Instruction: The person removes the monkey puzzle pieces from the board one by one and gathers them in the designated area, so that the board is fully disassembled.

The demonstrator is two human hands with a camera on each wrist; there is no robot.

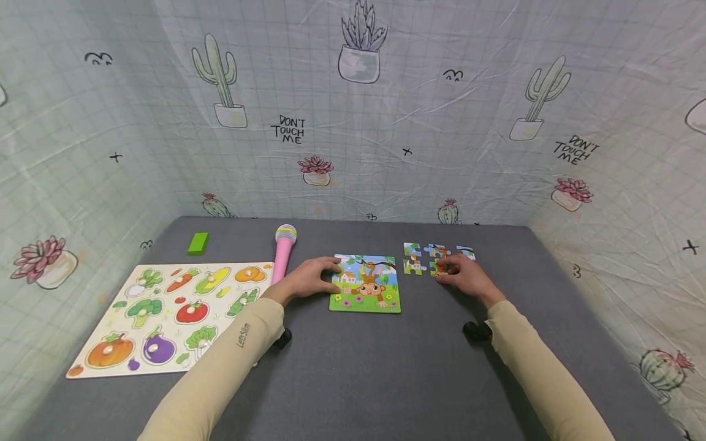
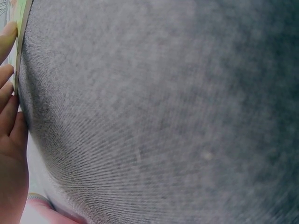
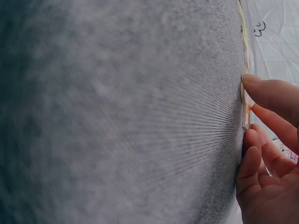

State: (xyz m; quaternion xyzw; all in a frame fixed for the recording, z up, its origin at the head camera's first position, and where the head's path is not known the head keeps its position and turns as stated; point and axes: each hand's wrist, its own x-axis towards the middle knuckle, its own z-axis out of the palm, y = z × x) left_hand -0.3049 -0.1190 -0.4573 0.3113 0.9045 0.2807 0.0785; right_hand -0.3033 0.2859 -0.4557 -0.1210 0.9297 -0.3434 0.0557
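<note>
**Both hands at the monkey puzzle, left on the board, right on a loose piece**

You had the monkey puzzle board (image 1: 366,284) lying flat on the grey table (image 1: 358,373), and every place below is given from that board. Your left hand (image 1: 306,279) lay against its left edge, fingers curled over the upper left corner; the left wrist view showed the fingertips (image 2: 6,88) pressed to the thin edge of the board (image 2: 19,42). Your right hand (image 1: 466,277) was to the board's right, fingers bent down onto the loose puzzle pieces (image 1: 425,258), pinching the edge of one of them (image 3: 245,100), as the right wrist view showed.

Those loose pieces sat in a small cluster just right of the board's upper right corner, close but apart from it. A pink toy microphone (image 1: 284,252) lay just left of the board, beyond your left hand. Further left lay the vegetable peg puzzle (image 1: 171,315), with a green block (image 1: 198,243) behind it, near the table's back edge.

In front of the board, toward you, the grey surface ran open between your two sleeves. Behind the board a strip of bare table reached the cactus-print cloth wall (image 1: 386,122).
</note>
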